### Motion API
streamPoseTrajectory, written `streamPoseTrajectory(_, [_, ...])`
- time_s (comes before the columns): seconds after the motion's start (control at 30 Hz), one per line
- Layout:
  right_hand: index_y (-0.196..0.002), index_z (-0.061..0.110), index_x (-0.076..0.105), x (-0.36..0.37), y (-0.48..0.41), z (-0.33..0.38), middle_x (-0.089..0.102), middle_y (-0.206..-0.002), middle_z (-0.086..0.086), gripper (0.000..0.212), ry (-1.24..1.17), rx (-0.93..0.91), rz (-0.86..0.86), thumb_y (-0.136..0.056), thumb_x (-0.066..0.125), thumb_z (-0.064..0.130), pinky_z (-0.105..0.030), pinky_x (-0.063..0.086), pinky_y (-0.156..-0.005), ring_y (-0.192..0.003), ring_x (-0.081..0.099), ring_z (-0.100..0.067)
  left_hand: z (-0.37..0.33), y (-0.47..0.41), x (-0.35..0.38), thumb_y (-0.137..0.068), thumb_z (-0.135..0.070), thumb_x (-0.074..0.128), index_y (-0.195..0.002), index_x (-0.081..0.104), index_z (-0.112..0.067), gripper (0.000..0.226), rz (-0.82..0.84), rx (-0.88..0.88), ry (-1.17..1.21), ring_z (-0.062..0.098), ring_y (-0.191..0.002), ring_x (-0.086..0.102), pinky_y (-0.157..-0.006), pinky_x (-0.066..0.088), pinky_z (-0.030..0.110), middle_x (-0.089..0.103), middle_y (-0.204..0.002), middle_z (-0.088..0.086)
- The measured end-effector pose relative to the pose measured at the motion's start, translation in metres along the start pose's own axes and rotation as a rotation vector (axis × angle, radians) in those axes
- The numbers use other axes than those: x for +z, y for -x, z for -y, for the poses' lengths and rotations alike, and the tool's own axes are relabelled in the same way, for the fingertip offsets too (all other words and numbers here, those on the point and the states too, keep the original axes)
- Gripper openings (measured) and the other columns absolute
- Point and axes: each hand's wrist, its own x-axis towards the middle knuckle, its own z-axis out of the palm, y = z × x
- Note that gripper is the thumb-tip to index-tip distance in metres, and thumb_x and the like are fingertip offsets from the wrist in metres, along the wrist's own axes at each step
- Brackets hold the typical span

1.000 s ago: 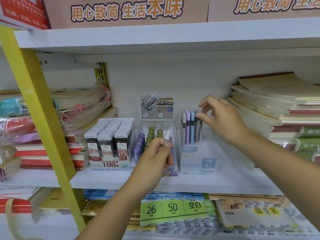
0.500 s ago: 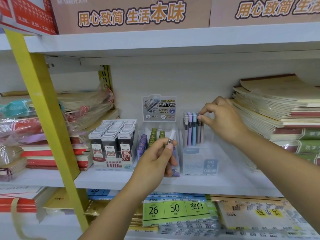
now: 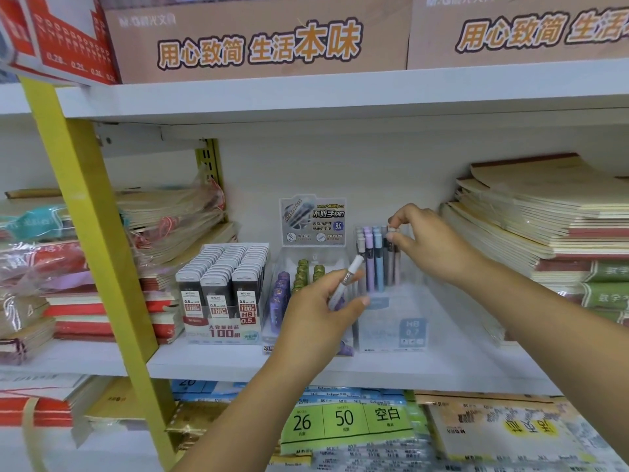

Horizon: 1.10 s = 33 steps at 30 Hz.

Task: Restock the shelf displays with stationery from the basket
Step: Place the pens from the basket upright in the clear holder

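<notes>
While the left grip, at frame centre, curls round a tilted white-capped pen, the right grip pinches the top of an upright pen standing among others at the back of the clear display box; that box sits on the white shelf, just right of centre.

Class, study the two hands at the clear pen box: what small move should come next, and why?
Probably the right hand should seat the upright pen, which it pinches by the top, down into the row in the clear box and let go. The left hand holds a spare pen beside that box, ready to go in.
</notes>
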Motion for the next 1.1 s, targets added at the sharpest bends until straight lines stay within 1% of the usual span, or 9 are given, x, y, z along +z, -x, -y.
streamPoseTrajectory(0.13, [-0.102,0.02,0.048,-0.003,-0.002,0.001,0.062,-0.108,-0.003,0.013,-0.087,0.04,-0.033,-0.096,0.054,0.03,-0.038,0.047,-0.084,-0.102,0.058,-0.022,0.002,-0.001,0.002,-0.088,-0.019,0.074,-0.09,0.062,-0.061,0.043,-0.006,0.018,-0.04,-0.007,-0.061,0.054,-0.043,0.046,0.011,0.06,-0.112,0.02])
streamPoseTrajectory(0.3, [-0.102,0.02,0.051,-0.008,-0.002,0.001,0.066,-0.106,0.0,0.011,-0.188,0.035,-0.094,-0.095,0.056,0.027,-0.037,0.049,-0.086,-0.101,0.061,-0.018,0.004,-0.002,0.003,-0.089,-0.017,0.073,-0.089,0.063,-0.06,0.044,-0.001,0.02,-0.063,-0.009,-0.065,0.056,-0.045,0.047,0.008,0.063,-0.111,0.017])
streamPoseTrajectory(0.43, [-0.102,0.017,0.054,-0.018,0.003,0.013,0.063,-0.093,0.005,0.01,-0.295,0.014,-0.251,-0.094,0.058,0.022,-0.014,0.044,-0.072,-0.09,0.061,-0.012,0.003,-0.002,0.003,-0.09,-0.015,0.072,-0.093,0.064,-0.056,0.042,0.003,0.016,-0.049,-0.005,-0.056,0.051,-0.042,0.044,0.009,0.058,-0.098,0.019])
streamPoseTrajectory(0.6, [-0.1,0.02,0.05,-0.038,0.029,0.032,0.062,-0.085,0.006,0.008,-0.412,-0.059,-0.4,-0.095,0.056,0.019,-0.008,0.043,-0.064,-0.076,0.059,0.004,0.004,0.0,0.001,-0.089,-0.014,0.072,-0.093,0.066,-0.054,0.041,-0.009,0.018,0.015,-0.006,-0.055,0.052,-0.044,0.047,0.011,0.062,-0.103,0.006])
streamPoseTrajectory(0.67, [-0.098,0.017,0.052,-0.034,0.035,0.039,0.066,-0.083,0.003,0.007,-0.447,-0.061,-0.298,-0.094,0.058,0.018,-0.014,0.049,-0.066,-0.074,0.063,0.002,0.005,0.0,0.0,-0.089,-0.014,0.072,-0.095,0.066,-0.053,0.04,-0.01,0.018,0.034,-0.007,-0.06,0.056,-0.046,0.049,0.012,0.064,-0.107,0.005])
streamPoseTrajectory(0.77, [-0.096,0.017,0.055,-0.022,0.038,0.046,0.069,-0.083,-0.001,0.008,-0.516,-0.024,-0.159,-0.092,0.062,0.018,-0.04,0.055,-0.077,-0.077,0.068,-0.015,0.006,0.001,0.001,-0.09,-0.015,0.071,-0.097,0.065,-0.055,0.042,0.003,0.01,0.058,-0.006,-0.076,0.058,-0.052,0.052,0.011,0.064,-0.119,0.009])
streamPoseTrajectory(0.83, [-0.091,0.022,0.054,-0.015,0.038,0.048,0.07,-0.084,-0.003,0.01,-0.539,-0.019,-0.103,-0.092,0.063,0.018,-0.048,0.054,-0.08,-0.08,0.068,-0.021,0.007,0.002,0.002,-0.091,-0.015,0.071,-0.101,0.064,-0.054,0.041,0.019,0.006,0.06,-0.001,-0.083,0.055,-0.054,0.052,0.01,0.062,-0.118,0.012])
streamPoseTrajectory(1.0, [-0.088,0.029,0.052,-0.012,0.039,0.043,0.07,-0.08,0.002,0.013,-0.488,-0.054,-0.081,-0.092,0.062,0.023,-0.045,0.056,-0.077,-0.076,0.068,-0.014,0.007,0.002,0.0,-0.091,-0.017,0.071,-0.104,0.064,-0.052,0.038,0.03,0.002,0.058,0.0,-0.085,0.059,-0.055,0.054,0.013,0.062,-0.124,0.013])
streamPoseTrajectory(1.1, [-0.089,0.027,0.053,-0.012,0.036,0.04,0.069,-0.079,0.002,0.012,-0.463,-0.05,-0.061,-0.091,0.063,0.022,-0.044,0.056,-0.077,-0.075,0.068,-0.013,0.008,0.002,-0.002,-0.091,-0.016,0.07,-0.105,0.064,-0.052,0.038,0.035,0.02,0.049,-0.008,-0.088,0.062,-0.055,0.055,0.015,0.067,-0.118,-0.007])
